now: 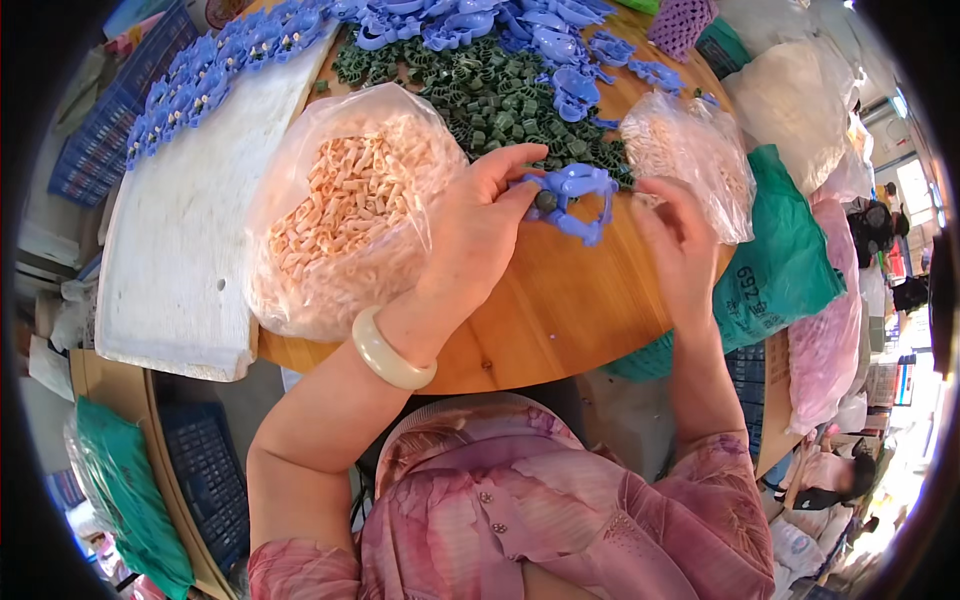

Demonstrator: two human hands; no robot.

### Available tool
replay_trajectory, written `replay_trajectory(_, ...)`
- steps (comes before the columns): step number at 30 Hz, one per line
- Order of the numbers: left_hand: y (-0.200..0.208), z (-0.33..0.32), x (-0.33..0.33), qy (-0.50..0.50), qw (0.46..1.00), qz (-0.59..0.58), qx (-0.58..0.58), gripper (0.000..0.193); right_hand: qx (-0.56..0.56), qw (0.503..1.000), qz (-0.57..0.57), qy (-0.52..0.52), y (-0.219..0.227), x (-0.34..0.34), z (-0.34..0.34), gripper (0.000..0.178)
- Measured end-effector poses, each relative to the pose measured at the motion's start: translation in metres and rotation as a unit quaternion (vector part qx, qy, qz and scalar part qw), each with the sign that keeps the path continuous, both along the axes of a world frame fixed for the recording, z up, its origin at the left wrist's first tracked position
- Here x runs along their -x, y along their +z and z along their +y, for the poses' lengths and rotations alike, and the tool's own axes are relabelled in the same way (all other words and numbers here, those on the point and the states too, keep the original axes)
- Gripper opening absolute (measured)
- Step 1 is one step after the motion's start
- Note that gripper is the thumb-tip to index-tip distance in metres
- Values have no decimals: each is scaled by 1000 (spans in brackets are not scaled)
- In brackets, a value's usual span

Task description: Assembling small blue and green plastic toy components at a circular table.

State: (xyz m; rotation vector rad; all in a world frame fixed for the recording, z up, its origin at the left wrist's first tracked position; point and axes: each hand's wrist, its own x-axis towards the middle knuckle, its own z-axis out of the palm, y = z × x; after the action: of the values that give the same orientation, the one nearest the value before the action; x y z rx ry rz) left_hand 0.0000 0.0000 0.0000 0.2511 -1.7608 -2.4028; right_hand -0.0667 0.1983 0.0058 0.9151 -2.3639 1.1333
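My left hand (pixel 485 215) pinches a blue plastic part (pixel 580 190) with rounded, open loops above the table's front half. A small dark round piece (pixel 546 200) sits on the part's left side, by my fingertips. To the right of it, my right hand (pixel 680 235) is closed with thumb and fingers together, beside a clear bag of small pale pieces (pixel 690 150). Something pale shows at its fingertips, too small to name. Left of my left hand lies an open clear bag (pixel 350 200) full of small peach-coloured tubular pieces. Behind both hands spreads a heap of dark green plastic pieces (pixel 500 105).
More blue parts pile at the back of the round wooden table (pixel 500 345), and others line a white board (pixel 185 260) at left. Green sacks (pixel 775 265) and plastic bags stand at right. Blue crates (pixel 205 470) are below left. A person (pixel 825 475) sits far right.
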Motion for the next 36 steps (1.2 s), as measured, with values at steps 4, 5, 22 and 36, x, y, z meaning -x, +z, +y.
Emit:
replay_trajectory(4,1,-1,-2,-21,997,54,52,31,126,906,-366,170,0,7,-2,37)
replay_trajectory(5,1,-1,-2,-23,996,69,56,29,145,883,-406,183,-2,9,-1,36)
replay_trajectory(22,44,-18,-26,-19,824,200,529,37,27,976,93,195,0,10,-5,46)
replay_trajectory(36,119,-205,-41,280,812,64,508,38,58,989,-87,103,-18,7,6,32)
